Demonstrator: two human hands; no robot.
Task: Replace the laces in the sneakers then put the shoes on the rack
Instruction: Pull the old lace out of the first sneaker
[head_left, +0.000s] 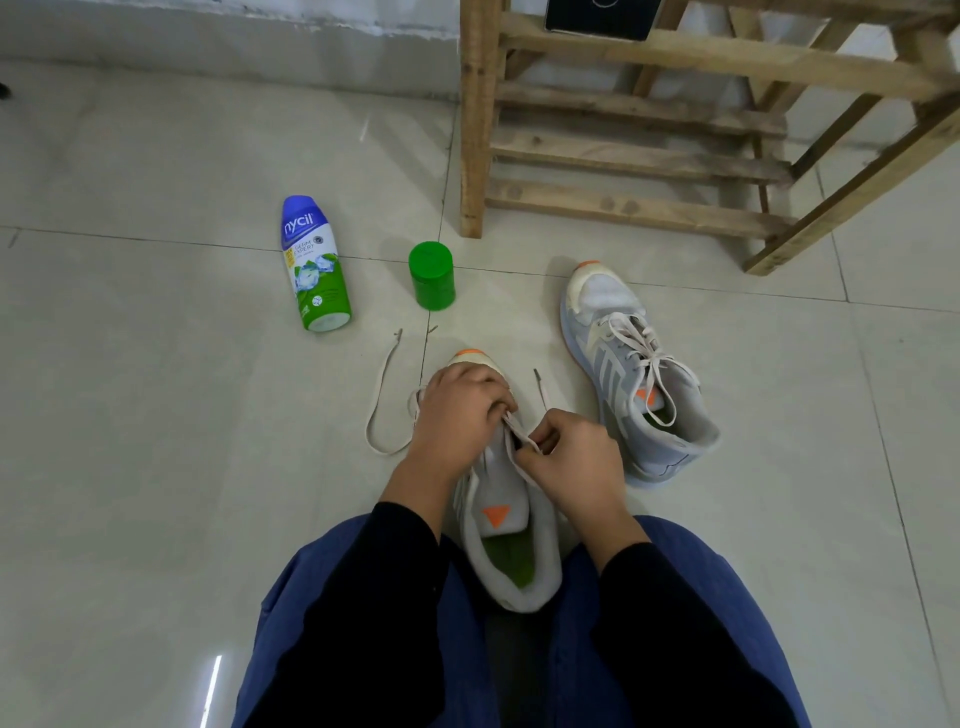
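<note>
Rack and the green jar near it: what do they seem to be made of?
Rack: bare, rough-sawn wood by the look, with visible grain, knots and uneven slats, no paint. Green jar: probably plastic, smooth and slightly glossy, with uniform colour and soft highlights on the lid.

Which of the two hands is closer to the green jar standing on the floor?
The left hand. It grips the front of the sneaker, on the person's side of the green jar; the right hand pinches the lace farther back and to the right.
</note>
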